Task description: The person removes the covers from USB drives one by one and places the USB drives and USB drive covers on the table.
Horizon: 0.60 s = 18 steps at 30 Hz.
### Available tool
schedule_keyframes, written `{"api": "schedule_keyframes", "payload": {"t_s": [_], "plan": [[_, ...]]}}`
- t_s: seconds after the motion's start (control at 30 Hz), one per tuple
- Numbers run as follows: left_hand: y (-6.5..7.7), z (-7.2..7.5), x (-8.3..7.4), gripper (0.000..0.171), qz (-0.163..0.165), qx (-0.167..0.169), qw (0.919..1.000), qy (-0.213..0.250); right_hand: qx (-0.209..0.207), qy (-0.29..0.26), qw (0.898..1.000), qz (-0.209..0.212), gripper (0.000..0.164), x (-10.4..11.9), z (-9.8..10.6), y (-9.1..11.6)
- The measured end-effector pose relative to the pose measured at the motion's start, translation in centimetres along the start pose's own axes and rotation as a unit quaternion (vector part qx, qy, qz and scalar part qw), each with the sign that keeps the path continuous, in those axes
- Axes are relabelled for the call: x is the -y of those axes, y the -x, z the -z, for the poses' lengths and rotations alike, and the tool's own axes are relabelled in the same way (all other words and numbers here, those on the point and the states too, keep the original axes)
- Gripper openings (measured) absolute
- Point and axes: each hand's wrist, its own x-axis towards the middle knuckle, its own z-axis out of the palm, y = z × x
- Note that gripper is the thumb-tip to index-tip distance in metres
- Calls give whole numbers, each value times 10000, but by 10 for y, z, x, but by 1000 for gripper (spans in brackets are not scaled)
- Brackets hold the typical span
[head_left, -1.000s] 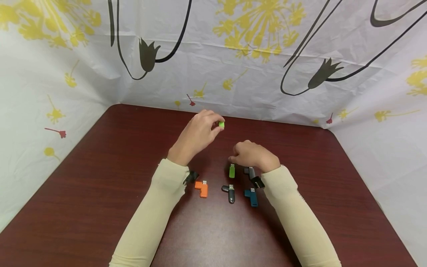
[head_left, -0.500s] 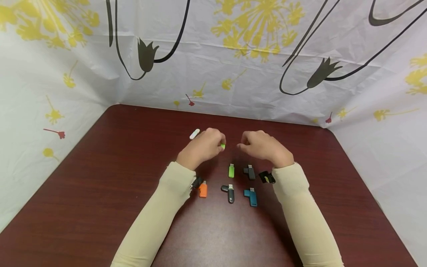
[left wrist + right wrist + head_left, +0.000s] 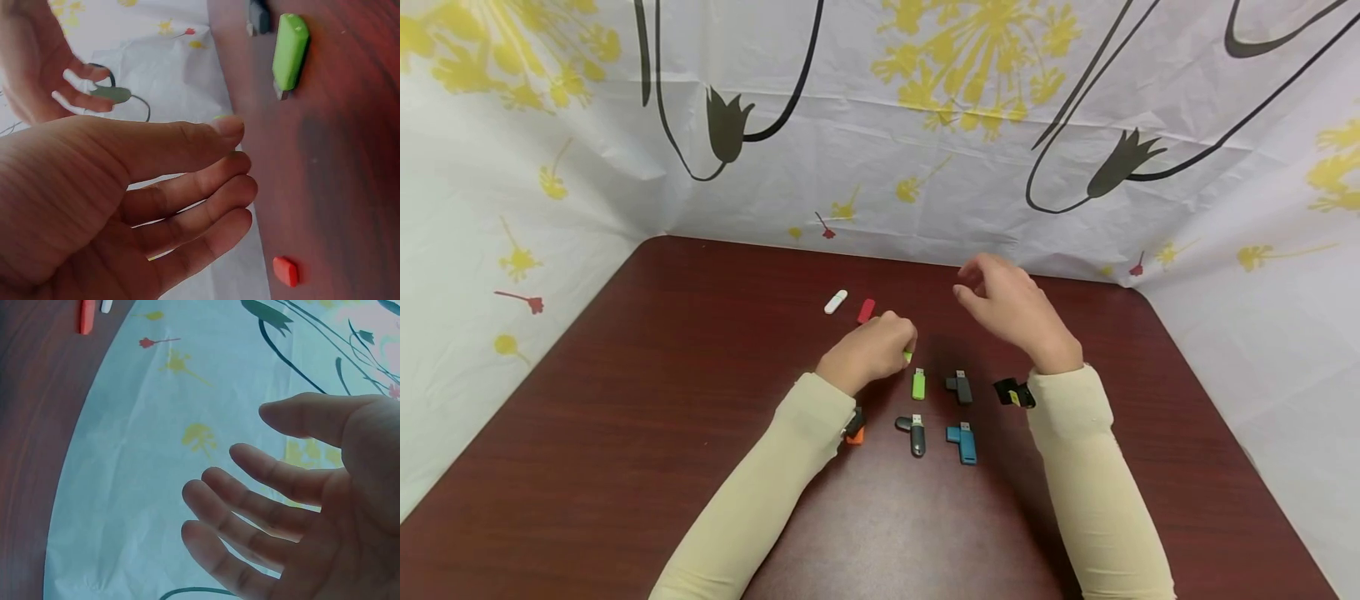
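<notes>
We find the work partly complete. On the far part of the tabletop [image 3: 587,400], left of centre, the white USB stick [image 3: 836,302] and the red USB stick [image 3: 867,308] lie near each other; we see no bare plug on either and judge both finished. The left hand [image 3: 872,347] pinches a small green piece [image 3: 907,356], which we take for a cap; only a sliver shows. The green USB stick [image 3: 919,387] lies just to the near right of that hand, its metal end bare and pointing far. We judge this unit in progress, not yet capped. The right hand [image 3: 1017,312] is raised at the far right, fingers apart and loosely bent, holding nothing. Outstanding, in our judgement: the dark grey USB stick [image 3: 964,389] to the right, and nearer, the black USB stick [image 3: 918,441] and the blue USB stick [image 3: 967,447], all with bare plugs. The orange USB stick [image 3: 855,437] is mostly hidden behind the wrist camera [image 3: 854,422]; we cannot tell its state.
</notes>
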Motion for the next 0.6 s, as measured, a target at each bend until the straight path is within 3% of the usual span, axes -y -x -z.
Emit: {"api": "schedule_keyframes", "payload": {"t_s": [0.3,0.6], "plan": [[-3,-16,-4,24,65,239,9990,-378,-145,-44,9999,-38,35,-1,6,3],[-4,-22,-6,19,147,346,9980,-514,-79,-19,9999,84,29,-1,7,4]]}}
